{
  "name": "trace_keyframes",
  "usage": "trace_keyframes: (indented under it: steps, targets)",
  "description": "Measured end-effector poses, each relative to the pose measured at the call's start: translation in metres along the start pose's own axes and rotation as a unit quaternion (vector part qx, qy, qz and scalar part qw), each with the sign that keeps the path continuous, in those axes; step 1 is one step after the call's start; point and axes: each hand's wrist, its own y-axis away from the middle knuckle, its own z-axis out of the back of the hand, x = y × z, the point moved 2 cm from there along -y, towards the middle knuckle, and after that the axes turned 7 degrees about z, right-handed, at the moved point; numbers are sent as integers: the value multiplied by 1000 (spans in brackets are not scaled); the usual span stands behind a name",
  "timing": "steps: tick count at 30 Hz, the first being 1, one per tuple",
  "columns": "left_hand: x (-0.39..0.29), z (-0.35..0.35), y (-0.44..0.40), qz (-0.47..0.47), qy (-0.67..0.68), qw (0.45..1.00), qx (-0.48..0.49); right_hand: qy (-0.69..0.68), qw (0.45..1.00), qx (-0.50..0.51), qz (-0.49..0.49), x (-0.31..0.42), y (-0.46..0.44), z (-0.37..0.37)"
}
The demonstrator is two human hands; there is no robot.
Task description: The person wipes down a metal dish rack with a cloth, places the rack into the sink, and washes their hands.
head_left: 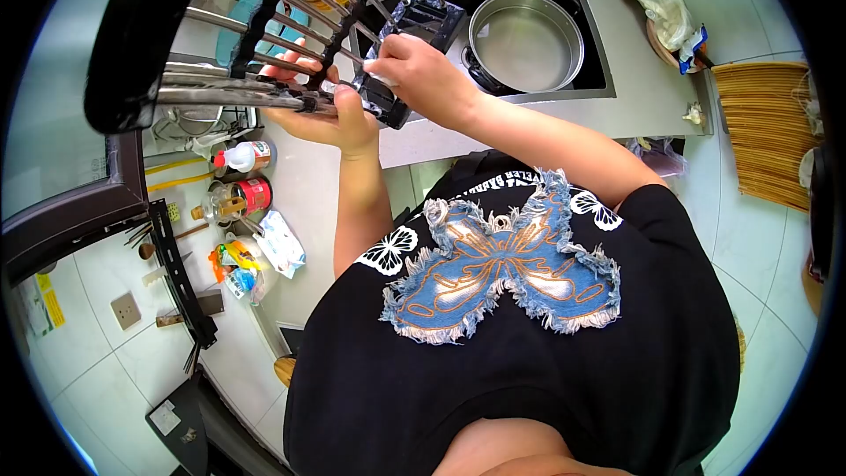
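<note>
A rack of metal rods with black plastic ends is held up at the upper left, tilted over the counter and stove. My left hand supports it from below, with fingers wrapped round its lower rods. The fingers of my right hand are pinched on a small white cloth or tissue, pressed against the black end piece. White foam or residue shows on the black parts. To the right of my right hand, a steel pot with clear liquid sits on the black stovetop.
Bottles and jars stand on the left counter beside a white packet. A dark wall rail holds utensils. At the right are a bowl with plastic bags and a slatted bamboo mat.
</note>
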Motion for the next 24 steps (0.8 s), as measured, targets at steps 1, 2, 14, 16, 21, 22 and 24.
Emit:
trace_keyframes:
  steps: [1, 2, 14, 16, 21, 22, 24]
  targets:
    - [-2, -3, -1, 1, 15, 1000, -5, -34, 998, -56, 10, 2, -4, 0]
    - [-7, -9, 2, -2, 43, 999, -16, 0, 997, -72, 27, 7, -8, -2]
    - [-9, -10, -4, -4, -9, 1000, -9, -34, 992, -84, -87, -5, 6, 26]
    - [-11, -12, -5, -7, -4, 1000, -6, 16, 979, -149, -141, -23, 3, 33]
    - [-15, -24, 2, -7, -32, 999, 0, 300, 945, -29, -130, -41, -7, 26]
    - [-17, -23, 1, -9, -48, 999, 16, 290, 945, -13, -148, -40, -7, 25]
    - [-20, -21, -2, -7, -75, 997, 30, 269, 950, -8, -160, -37, -4, 25]
